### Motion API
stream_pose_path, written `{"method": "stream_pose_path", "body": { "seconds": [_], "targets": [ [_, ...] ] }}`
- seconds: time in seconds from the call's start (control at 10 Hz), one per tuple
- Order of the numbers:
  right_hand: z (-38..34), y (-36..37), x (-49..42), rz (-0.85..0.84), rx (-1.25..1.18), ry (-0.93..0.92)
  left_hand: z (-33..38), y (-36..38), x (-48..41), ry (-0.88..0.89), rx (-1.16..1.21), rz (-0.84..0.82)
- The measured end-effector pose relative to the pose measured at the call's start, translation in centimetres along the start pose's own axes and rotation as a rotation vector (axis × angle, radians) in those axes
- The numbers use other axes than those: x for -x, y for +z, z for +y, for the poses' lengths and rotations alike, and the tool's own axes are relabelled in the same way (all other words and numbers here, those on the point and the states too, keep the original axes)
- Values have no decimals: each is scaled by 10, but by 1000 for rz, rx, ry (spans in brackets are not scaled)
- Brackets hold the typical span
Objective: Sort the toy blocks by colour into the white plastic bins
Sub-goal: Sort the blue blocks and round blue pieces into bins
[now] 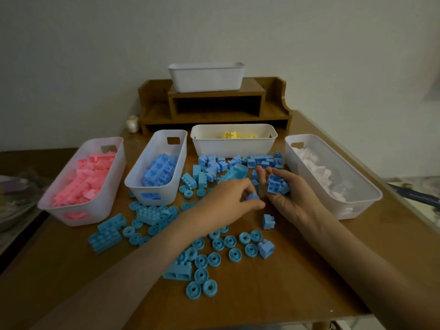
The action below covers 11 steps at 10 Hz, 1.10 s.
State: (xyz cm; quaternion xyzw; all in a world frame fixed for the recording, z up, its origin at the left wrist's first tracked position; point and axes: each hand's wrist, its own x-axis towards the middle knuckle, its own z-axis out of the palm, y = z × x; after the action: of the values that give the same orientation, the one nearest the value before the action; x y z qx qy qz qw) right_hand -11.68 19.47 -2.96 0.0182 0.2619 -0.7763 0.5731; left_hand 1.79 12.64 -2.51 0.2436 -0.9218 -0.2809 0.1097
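Small blue block [252, 196] pinched in left hand [228, 198] fingers, just above desk [285, 282]. Right hand [292, 196] cupped, fingers closed round several blue blocks [273, 185]. Blue bin [157, 167] lies left of both; left hand nearer. Loose wheels [202, 260] crowd the path; air above clear.

No readable text, labels or numbers anywhere.
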Motion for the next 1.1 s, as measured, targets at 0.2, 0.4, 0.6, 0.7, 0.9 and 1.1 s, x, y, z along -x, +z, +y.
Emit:
{"method": "stream_pose_path", "body": {
  "seconds": [0.2,0.4,0.6,0.7,0.9,1.1],
  "targets": [
    [23,14,-4,-49,403,-105,12,0,-4,-252,487,99],
    [43,40,-11,-129,364,-153,7,-20,4,-241,252,248],
    [78,85,-35,-217,1021,-311,-31,-73,28,-248,23,250],
    [98,108,-56,-221,1293,-530,-57,-95,34,-340,-98,336],
    [137,126,-89,-434,1776,-670,-84,-109,26,-481,-400,118],
    [133,115,-113,-460,2342,-662,-102,-98,9,-609,-373,62]
  ]
}}
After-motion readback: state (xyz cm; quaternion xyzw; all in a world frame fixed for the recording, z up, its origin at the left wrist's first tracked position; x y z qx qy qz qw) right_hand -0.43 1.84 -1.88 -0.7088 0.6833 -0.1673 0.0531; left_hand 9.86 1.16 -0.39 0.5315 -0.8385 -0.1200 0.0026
